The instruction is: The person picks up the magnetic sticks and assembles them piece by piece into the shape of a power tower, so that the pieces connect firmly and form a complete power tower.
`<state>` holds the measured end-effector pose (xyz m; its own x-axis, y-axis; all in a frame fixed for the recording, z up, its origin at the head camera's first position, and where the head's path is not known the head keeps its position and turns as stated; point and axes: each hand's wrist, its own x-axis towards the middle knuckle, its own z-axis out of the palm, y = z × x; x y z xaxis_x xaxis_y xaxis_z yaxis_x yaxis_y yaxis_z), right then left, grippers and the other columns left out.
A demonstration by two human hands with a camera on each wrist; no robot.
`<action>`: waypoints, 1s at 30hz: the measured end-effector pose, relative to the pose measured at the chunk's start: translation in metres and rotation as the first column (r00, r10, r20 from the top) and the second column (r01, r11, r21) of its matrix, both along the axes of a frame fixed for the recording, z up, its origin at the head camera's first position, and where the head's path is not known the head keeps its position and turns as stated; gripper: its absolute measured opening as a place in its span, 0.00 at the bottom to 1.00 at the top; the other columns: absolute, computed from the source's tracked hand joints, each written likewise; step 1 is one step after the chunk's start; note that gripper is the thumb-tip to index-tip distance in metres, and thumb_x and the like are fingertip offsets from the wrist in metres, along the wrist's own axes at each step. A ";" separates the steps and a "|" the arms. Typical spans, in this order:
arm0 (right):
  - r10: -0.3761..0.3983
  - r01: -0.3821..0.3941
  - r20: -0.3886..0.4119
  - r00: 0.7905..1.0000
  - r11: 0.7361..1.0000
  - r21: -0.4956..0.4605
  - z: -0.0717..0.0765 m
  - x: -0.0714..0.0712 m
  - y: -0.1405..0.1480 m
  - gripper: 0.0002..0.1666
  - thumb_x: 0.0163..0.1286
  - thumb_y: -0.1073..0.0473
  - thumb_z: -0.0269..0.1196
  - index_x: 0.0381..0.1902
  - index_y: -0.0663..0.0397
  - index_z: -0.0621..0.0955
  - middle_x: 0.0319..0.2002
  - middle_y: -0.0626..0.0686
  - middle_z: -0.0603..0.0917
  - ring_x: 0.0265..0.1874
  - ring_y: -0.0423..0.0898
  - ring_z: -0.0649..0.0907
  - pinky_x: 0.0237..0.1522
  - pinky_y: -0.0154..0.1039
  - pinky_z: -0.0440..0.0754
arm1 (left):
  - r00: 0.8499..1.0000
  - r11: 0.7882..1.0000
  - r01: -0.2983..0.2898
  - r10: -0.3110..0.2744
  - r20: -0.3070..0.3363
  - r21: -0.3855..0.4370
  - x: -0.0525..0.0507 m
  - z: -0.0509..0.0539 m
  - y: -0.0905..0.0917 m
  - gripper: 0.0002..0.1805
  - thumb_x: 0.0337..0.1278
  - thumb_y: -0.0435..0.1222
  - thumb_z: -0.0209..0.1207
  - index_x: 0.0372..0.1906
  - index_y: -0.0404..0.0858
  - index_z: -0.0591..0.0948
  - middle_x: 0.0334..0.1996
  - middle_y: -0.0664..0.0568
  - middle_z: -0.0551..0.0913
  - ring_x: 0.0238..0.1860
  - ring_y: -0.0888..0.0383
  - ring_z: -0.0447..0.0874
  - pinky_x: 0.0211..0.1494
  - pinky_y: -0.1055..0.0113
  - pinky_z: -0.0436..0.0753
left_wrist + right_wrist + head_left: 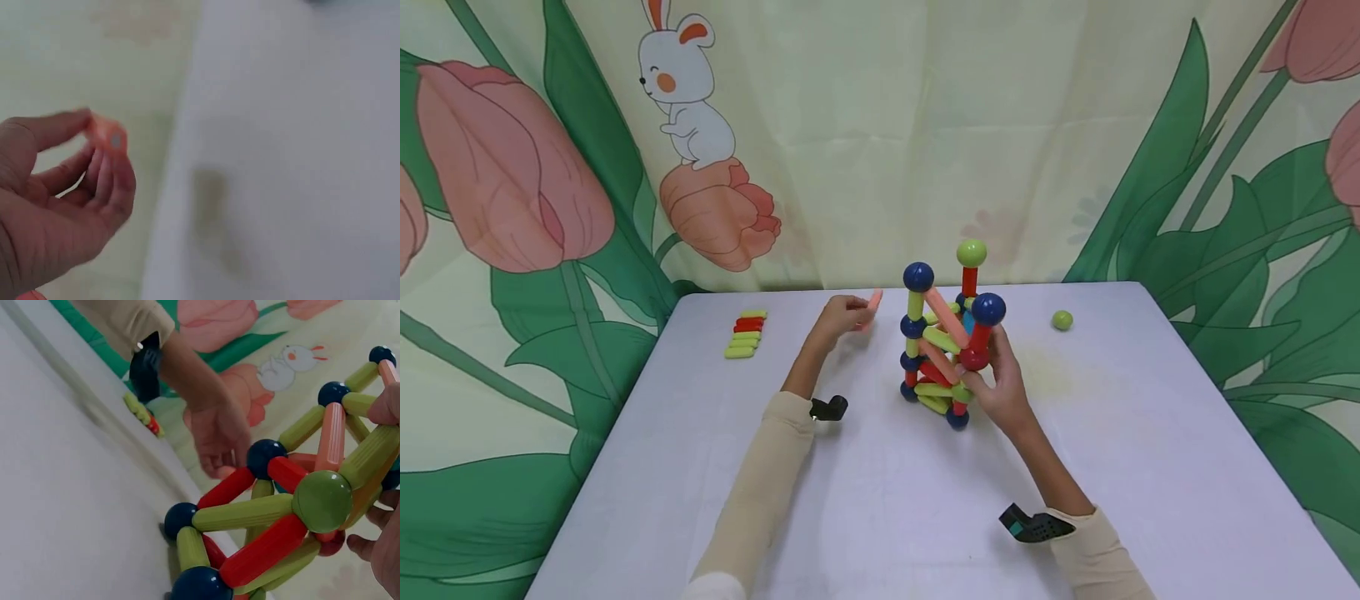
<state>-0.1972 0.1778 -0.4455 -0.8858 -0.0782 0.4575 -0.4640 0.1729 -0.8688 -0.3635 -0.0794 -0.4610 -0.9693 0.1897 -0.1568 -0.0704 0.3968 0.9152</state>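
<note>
Between its thumb and fingertips, my left hand [838,318] pinches a salmon-coloured magnetic stick [875,300]; the left wrist view shows the pale end of this stick [107,132]. To the right stands a tower of magnetic sticks and balls [914,327], with dark blue, green and red balls joined by red, lime and salmon sticks. My right hand [1006,385] grips the tower's right side, near a red ball [974,358]. A gap separates the left hand's stick from the tower. In the right wrist view, a green ball [322,501] is closest to the camera.
Several loose lime and red sticks [745,335] lie in a column at the table's left. One loose green ball [1062,320] rests at the back right. The white table [880,517] ends at a printed curtain [865,167].
</note>
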 end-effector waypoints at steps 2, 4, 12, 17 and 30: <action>0.014 -0.014 0.010 1.000 1.000 -0.011 -0.001 0.000 0.004 0.45 0.62 0.72 0.62 0.74 0.51 0.57 0.67 0.57 0.69 0.67 0.40 0.69 0.66 0.32 0.69 | 0.997 0.970 0.043 -0.058 0.056 0.237 0.009 0.021 0.011 0.21 0.65 0.37 0.60 0.58 0.29 0.76 0.49 0.43 0.80 0.45 0.56 0.81 0.58 0.61 0.81; 0.024 -0.024 0.005 1.000 0.999 -0.025 -0.002 0.000 0.007 0.45 0.62 0.73 0.62 0.73 0.54 0.57 0.67 0.57 0.69 0.68 0.39 0.68 0.65 0.25 0.68 | 0.988 0.905 0.106 -0.141 0.055 0.411 0.021 0.043 0.023 0.20 0.66 0.34 0.59 0.58 0.28 0.74 0.47 0.46 0.80 0.45 0.56 0.82 0.61 0.57 0.80; 0.032 -0.032 0.000 0.999 0.999 -0.003 -0.002 -0.005 0.009 0.42 0.64 0.71 0.61 0.73 0.55 0.58 0.67 0.57 0.69 0.69 0.43 0.67 0.66 0.26 0.66 | 0.955 0.807 0.291 -0.279 -0.102 0.513 0.049 0.092 0.045 0.12 0.67 0.27 0.54 0.53 0.31 0.76 0.39 0.52 0.81 0.43 0.58 0.81 0.59 0.56 0.81; 0.033 -0.033 0.018 0.999 0.999 0.003 -0.001 -0.004 0.012 0.42 0.64 0.73 0.60 0.72 0.53 0.58 0.68 0.58 0.68 0.69 0.47 0.67 0.67 0.27 0.65 | 0.929 0.832 0.368 -0.344 -0.135 0.415 0.054 0.095 0.044 0.13 0.67 0.27 0.54 0.53 0.28 0.76 0.41 0.52 0.80 0.44 0.57 0.79 0.54 0.60 0.82; 0.030 -0.029 0.047 0.998 0.999 -0.015 -0.004 -0.006 0.012 0.44 0.63 0.73 0.59 0.75 0.53 0.56 0.73 0.56 0.63 0.73 0.59 0.62 0.68 0.63 0.62 | 0.877 0.811 0.480 -0.436 -0.200 0.334 0.057 0.096 0.047 0.15 0.68 0.28 0.53 0.54 0.25 0.77 0.37 0.55 0.83 0.39 0.58 0.81 0.48 0.64 0.82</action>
<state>-0.2029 0.1902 -0.4492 -0.9039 -0.0980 0.4164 -0.4269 0.1470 -0.8923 -0.3063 -0.0329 -0.3647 -0.7618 0.6379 0.1130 0.1440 -0.0034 0.9896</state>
